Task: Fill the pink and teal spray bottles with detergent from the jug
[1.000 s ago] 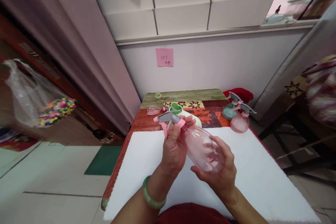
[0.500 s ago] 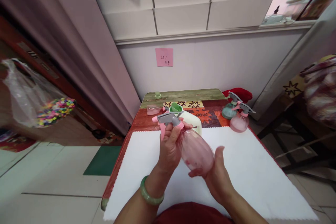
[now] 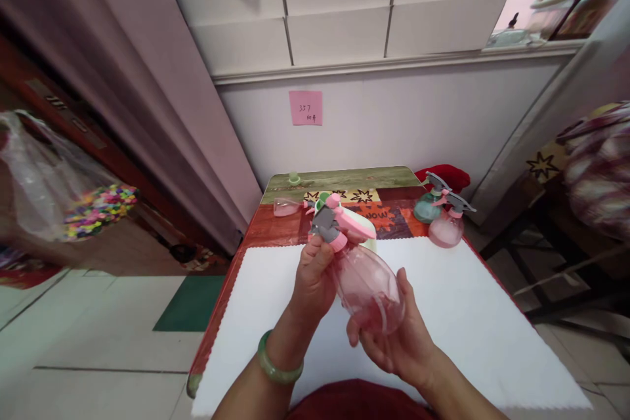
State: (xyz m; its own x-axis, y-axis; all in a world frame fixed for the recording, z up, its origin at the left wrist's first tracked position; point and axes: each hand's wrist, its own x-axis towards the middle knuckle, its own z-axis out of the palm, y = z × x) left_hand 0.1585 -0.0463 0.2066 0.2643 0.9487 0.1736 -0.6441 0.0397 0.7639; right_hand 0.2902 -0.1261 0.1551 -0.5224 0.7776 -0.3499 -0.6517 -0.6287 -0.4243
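I hold a pink translucent spray bottle (image 3: 367, 289) tilted over the white mat (image 3: 467, 315). My left hand (image 3: 312, 275), with a green bangle on the wrist, is closed around the bottle's neck just under the grey and pink trigger head (image 3: 335, 222). My right hand (image 3: 394, 335) cups the round bottom of the bottle from below, fingers curled on it. The trigger head points away from me and to the right.
Behind the bottle stands a white jug with a green cap (image 3: 367, 226). A teal spray bottle (image 3: 427, 203) and a pink spray bottle (image 3: 447, 226) stand at the table's right rear. A small pink bottle body (image 3: 284, 207) and a green cap (image 3: 294, 178) lie at the left rear.
The trigger head has turned from pointing left to pointing away and right. The right hand shifted under the bottle's base, and the bottle sits more upright.
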